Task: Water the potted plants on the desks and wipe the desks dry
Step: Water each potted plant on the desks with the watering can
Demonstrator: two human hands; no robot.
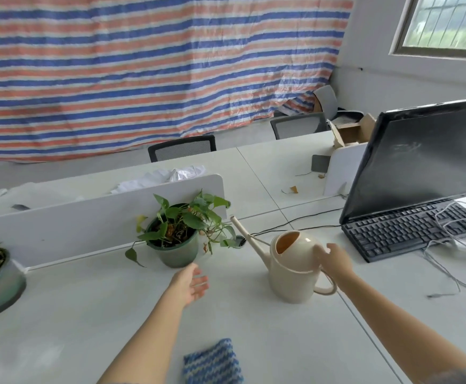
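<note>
The watering can (pixel 292 275) stands centre-right, spout aimed upper left at the potted plant (pixel 176 231). The right hand (pixel 334 259) touches its dome, grip unclear; the left hand (pixel 191 284) hovers open, empty.

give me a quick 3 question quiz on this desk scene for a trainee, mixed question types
1. True or false: the spout of the watering can points toward the green potted plant.
2. Where does the blue striped cloth lie?
A) on the keyboard
B) flat on the desk, at the near edge
C) inside the watering can
3. Short answer: which of the two hands touches the watering can?

Key
1. True.
2. B.
3. The right hand, on the can's rounded top; the loop handle below it is not held.
</note>
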